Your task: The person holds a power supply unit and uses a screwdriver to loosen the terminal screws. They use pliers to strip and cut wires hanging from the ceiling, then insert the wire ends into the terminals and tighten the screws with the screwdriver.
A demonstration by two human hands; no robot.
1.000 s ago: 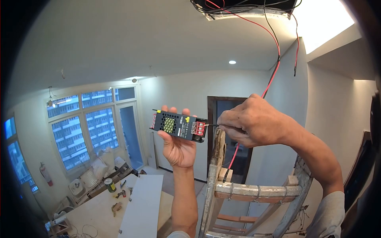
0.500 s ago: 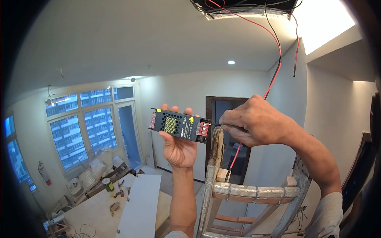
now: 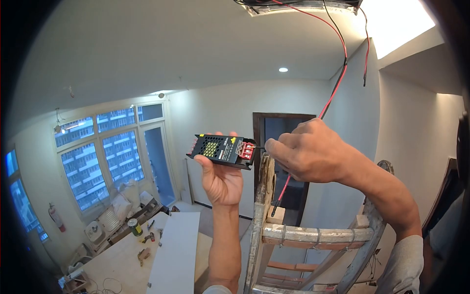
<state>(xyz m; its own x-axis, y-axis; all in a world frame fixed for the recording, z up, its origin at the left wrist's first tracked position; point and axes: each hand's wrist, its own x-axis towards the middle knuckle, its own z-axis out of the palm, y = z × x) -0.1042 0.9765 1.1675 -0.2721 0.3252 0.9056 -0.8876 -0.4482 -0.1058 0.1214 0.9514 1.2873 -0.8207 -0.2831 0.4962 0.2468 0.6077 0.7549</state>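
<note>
A black power supply [image 3: 223, 150] with a perforated cover lies across the fingers of my left hand [image 3: 223, 184], the thumb clamping its lower edge. Its red screw terminals [image 3: 246, 151] face right. Close beside them, my right hand [image 3: 311, 153] pinches a thin black wire, whose tip reaches the terminal block. A red-and-black wire pair [image 3: 336, 89] comes down from above into this hand. Below the hand hangs the red wire [image 3: 283, 190], with a dark end near the ladder top.
A worn wooden ladder [image 3: 318, 234] stands under my right arm. Wires droop from a ceiling opening [image 3: 298, 10], one loose wire [image 3: 367, 54] hanging further right. Down left, a work table [image 3: 120, 255] holds a white panel [image 3: 174, 250], a can [image 3: 134, 226] and tools.
The power supply has tilted, turning its terminal end more toward me and slightly lower. My right hand has shifted a little left with the wire. The view has dipped slightly.
</note>
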